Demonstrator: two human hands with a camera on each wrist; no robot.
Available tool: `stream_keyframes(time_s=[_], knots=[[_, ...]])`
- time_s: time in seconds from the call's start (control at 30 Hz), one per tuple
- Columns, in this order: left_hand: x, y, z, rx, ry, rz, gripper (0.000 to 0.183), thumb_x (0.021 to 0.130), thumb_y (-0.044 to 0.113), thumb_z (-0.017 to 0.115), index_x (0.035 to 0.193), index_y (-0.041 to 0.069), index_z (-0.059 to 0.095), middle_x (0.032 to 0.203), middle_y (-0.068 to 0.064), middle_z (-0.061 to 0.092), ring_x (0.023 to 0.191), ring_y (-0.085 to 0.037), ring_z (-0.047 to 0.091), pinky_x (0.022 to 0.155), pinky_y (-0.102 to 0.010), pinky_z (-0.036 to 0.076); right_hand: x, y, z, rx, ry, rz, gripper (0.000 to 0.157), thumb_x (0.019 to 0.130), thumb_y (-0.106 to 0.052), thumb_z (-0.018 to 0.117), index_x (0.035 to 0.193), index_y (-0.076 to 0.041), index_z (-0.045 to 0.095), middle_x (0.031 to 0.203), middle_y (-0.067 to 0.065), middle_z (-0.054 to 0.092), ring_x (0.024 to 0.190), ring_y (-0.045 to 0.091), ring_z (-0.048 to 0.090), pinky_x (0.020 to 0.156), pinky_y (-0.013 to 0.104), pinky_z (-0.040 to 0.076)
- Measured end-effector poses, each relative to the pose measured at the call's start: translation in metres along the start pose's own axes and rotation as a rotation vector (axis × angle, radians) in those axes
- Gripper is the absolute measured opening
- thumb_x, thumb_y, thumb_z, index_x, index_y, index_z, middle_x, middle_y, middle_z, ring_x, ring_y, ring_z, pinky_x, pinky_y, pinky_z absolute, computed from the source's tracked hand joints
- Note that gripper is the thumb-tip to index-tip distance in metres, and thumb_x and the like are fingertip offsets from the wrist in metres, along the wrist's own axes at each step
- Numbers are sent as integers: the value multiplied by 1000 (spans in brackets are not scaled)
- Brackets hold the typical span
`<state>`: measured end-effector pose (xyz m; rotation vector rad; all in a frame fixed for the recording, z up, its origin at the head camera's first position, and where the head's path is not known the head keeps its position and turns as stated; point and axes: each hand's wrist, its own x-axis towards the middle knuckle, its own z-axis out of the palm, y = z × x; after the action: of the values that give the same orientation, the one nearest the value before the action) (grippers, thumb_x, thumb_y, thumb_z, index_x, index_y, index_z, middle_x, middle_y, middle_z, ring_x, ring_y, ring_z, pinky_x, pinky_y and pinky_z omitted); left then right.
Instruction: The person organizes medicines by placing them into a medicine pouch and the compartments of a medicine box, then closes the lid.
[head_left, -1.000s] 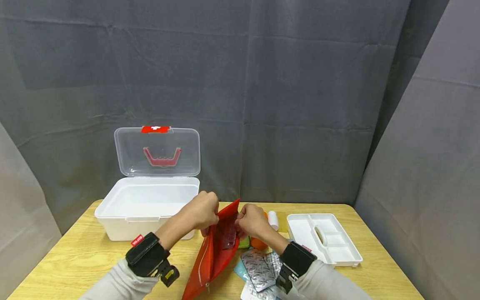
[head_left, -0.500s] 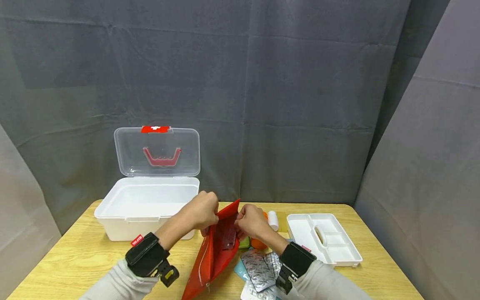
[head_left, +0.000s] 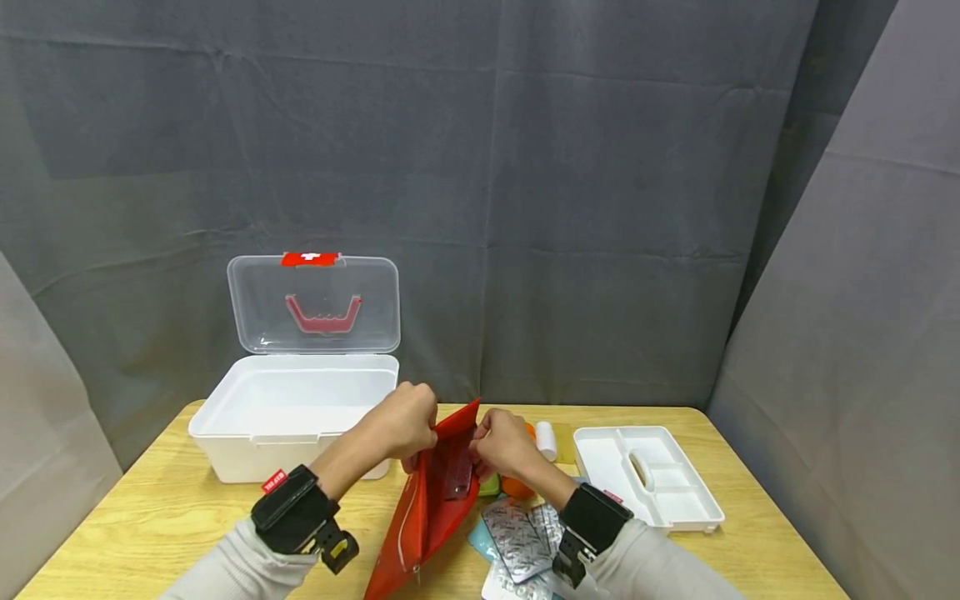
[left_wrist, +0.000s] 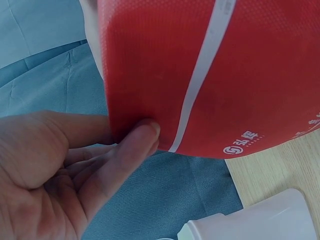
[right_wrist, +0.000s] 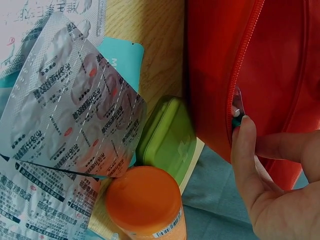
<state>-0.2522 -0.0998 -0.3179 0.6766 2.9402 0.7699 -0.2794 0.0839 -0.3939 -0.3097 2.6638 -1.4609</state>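
Note:
An unzipped red pouch (head_left: 420, 512) stands tilted between the hands, its mouth apart. My left hand (head_left: 408, 421) pinches its upper corner between thumb and fingers, plain in the left wrist view. At the opening, my right hand (head_left: 506, 442) has its fingertips on a clear blister pack (right_wrist: 238, 102) with a white and a green spot. Most of that pack is hidden in the right wrist view; in the head view a translucent strip shows inside the pouch. Silver blister packs (head_left: 517, 537) lie on the table below the right wrist.
A white box (head_left: 247, 446) with its clear lid raised stands at the left. An orange bottle (right_wrist: 145, 197) and a green case (right_wrist: 170, 137) sit beside the pouch. A white roll (head_left: 547, 442) stands behind, and a divided white tray (head_left: 686, 492) lies at the right.

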Motion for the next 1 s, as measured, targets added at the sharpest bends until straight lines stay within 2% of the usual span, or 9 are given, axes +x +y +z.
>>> stream_keyframes(time_s=[0.2,0.53,0.8,1.0], knots=[[1,0,0,16,-2,-4,27,82,-7,66,57,0,64,43,-2,57,35,-13,60,38,-22,49,0,1,0,-1,6,-4,8,87,5,65,87,4,57,70,17,69,51,26,69,49,36,59],[1,0,1,23,0,1,27,82,-7,66,56,1,63,42,-3,57,35,-13,60,39,-22,49,1,1,0,-8,9,1,9,87,4,66,88,3,56,67,16,68,51,25,69,56,45,61],[1,0,0,12,-6,-9,28,81,-9,65,55,2,61,43,-3,57,35,-15,61,38,-22,49,-1,1,-2,-62,39,-9,12,85,3,69,87,1,57,68,13,66,50,30,67,53,42,61],[1,0,-1,10,-3,-13,31,82,-8,66,54,3,59,43,-3,57,35,-15,61,39,-22,49,-4,-1,-6,-93,51,4,12,85,1,70,84,-1,57,72,18,70,51,32,67,48,36,59]])
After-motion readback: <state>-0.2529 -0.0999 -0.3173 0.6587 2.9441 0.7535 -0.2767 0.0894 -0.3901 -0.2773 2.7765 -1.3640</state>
